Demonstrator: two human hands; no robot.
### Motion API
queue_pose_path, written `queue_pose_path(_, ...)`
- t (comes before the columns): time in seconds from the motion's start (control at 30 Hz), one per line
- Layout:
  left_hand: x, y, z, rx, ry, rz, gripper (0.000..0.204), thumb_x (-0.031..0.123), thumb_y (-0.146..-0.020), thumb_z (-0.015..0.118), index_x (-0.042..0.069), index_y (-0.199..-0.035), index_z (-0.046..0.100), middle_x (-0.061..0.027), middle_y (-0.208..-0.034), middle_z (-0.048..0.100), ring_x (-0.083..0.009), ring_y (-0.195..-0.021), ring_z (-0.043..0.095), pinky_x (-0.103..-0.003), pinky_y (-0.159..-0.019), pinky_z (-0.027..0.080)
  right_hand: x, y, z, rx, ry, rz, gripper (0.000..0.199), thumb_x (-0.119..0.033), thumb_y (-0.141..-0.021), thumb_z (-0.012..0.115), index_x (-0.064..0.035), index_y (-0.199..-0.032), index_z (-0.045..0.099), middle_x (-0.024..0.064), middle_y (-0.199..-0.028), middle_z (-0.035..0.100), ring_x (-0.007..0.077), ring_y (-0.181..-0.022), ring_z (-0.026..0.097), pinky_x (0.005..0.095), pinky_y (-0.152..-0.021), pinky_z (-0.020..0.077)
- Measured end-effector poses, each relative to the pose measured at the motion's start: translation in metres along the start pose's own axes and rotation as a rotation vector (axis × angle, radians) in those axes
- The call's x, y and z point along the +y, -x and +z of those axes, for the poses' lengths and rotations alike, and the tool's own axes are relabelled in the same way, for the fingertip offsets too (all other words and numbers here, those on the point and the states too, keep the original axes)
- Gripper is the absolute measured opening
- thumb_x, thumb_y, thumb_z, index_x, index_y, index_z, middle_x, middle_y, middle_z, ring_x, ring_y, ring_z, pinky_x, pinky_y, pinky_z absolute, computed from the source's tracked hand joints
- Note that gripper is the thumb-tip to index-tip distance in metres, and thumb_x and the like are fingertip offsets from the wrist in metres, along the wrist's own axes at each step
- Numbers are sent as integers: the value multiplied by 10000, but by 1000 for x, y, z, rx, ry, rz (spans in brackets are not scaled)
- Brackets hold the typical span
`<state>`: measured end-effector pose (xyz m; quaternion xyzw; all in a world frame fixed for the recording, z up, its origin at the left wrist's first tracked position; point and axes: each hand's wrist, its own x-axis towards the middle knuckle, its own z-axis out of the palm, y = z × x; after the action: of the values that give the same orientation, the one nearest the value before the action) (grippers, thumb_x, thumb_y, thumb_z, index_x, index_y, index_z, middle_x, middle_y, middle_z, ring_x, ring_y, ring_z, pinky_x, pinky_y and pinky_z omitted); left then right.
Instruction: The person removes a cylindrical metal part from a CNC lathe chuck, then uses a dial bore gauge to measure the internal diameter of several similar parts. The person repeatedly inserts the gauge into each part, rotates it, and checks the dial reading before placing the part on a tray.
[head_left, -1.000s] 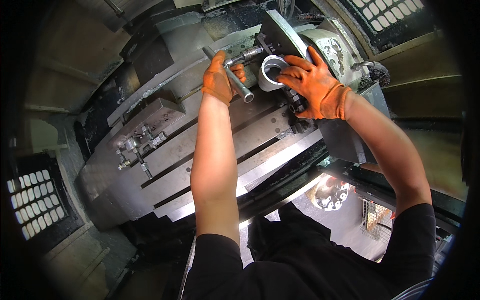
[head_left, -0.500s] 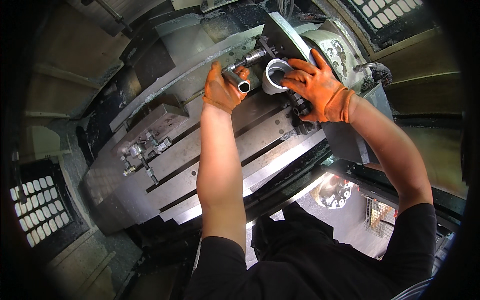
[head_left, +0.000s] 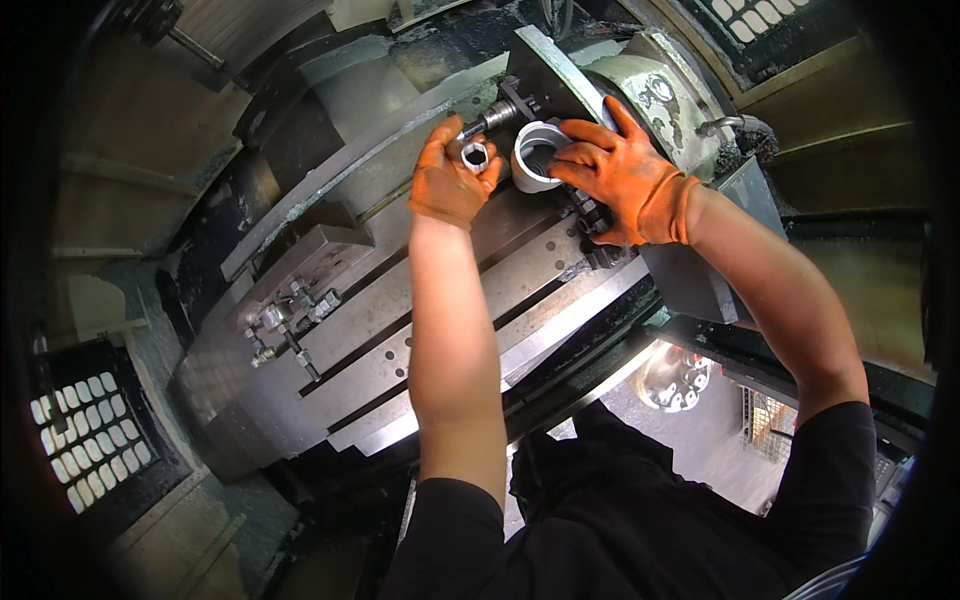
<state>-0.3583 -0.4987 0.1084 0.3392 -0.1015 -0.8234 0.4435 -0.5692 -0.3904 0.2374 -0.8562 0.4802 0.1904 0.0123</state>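
My left hand (head_left: 447,185), in an orange glove, is closed around a metal hex socket (head_left: 474,168). The socket's open end shows toward me. Just right of it is a light grey, hollow cylindrical part (head_left: 525,178), its open end tilted up toward me. My gloved right hand (head_left: 635,185) grips that part, with fingertips over its rim and partly inside. One finger of this hand stretches up against an upright metal plate (head_left: 560,75). Behind the socket, a clamp bolt fitting (head_left: 497,113) runs to the plate. Dark clamping hardware (head_left: 590,212) lies partly hidden under my right hand.
A slotted metal machine table (head_left: 450,310) spans the middle. Several bolts and clamp fittings (head_left: 290,315) lie on its left part, by a metal block (head_left: 325,250). A round machine housing (head_left: 660,95) stands behind the plate. Metal chips litter the table's edges.
The socket in my left hand has turned, so its opening faces me more directly. My right hand keeps its hold on the cylindrical part. The whole view has shifted slightly.
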Motion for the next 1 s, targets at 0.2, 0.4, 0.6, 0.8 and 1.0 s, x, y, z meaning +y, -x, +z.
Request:
queue_pose_path(0.2, 11, -11, -27, -175, -637, 275, 380, 312, -905, 734, -20, -1060, 633, -98, -915, 678, -197, -735, 656, -357, -623, 525, -1, -1, -1, -3, 39, -6, 894, -486, -776, 847, -158, -1538, 514, 41, -1564, 498, 282, -1577, 270, 677, -1265, 133)
queue_pose_path(0.4, 17, 6, 16, 137, -685, 150, 481, 421, -955, 668, -22, -1130, 600, -119, -968, 660, -220, -680, 662, -359, -616, 543, -2, -3, -8, -83, 78, 40, 903, -528, -802, 820, -159, -1558, 492, 42, -1595, 468, 285, -1586, 250, 680, -1263, 126)
queue_pose_path(0.6, 4, -18, 31, 409, -551, 106, 431, 417, -1002, 573, -13, -1005, 593, -86, -674, 540, -237, -560, 573, -387, -529, 475, 0, -3, -8, -65, 42, 16, 916, -519, -806, 813, -143, -1569, 474, 61, -1583, 482, 292, -1584, 251, 681, -1264, 112)
queue_pose_path(0.8, -10, -15, 21, 466, -673, 218, 380, 365, -991, 600, -15, -1012, 592, -164, -748, 620, -285, -601, 600, -421, -599, 508, 1, -2, 5, -1, 32, 4, 889, -500, -788, 830, -132, -1534, 516, 44, -1543, 512, 302, -1567, 279, 693, -1259, 136)
queue_pose_path(1.0, -35, -43, -25, 388, -803, 700, 429, 427, -988, 687, 5, -1051, 648, -177, -878, 727, -296, -779, 703, -423, -758, 553, -4, 0, 3, 37, -23, -1, 819, -466, -781, 829, -124, -1482, 578, 70, -1526, 525, 305, -1562, 289, 702, -1249, 152)
